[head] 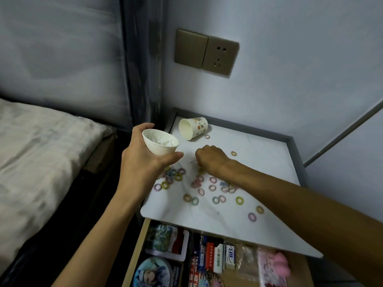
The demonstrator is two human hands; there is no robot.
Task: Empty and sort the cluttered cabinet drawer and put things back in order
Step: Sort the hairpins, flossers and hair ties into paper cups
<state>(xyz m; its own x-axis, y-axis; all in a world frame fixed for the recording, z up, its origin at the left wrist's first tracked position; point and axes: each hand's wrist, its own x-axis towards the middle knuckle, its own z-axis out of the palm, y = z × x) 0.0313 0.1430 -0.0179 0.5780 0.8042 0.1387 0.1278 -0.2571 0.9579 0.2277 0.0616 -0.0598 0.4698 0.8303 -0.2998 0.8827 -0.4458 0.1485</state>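
Left hand (145,162), centre of frame: wraps thumb and fingers round a small white cup (160,145), tilted, above the left edge of the cabinet top (259,162). Something white and crumpled inside the cup, not identifiable.

Right hand (211,159), just right of the cup: knuckles up, fingers curled down onto the cabinet top. Whether pinching anything, cannot tell.

Hair ties (213,188), small pastel rings: lie scattered loose across the marble-look top, thickest below and between both hands, a few strays toward the right and lower edges.

Patterned paper cup (194,128): lies on its side at the upper left corner of the top, mouth toward the camera.

Drawer (136,255), bottom of frame: stands open beneath the top. Holds packets, a round printed badge (153,272) and a pink fluffy item (278,264).

Wall switch (190,47) and socket (220,55), upper centre.

Bed (41,152), left of frame.
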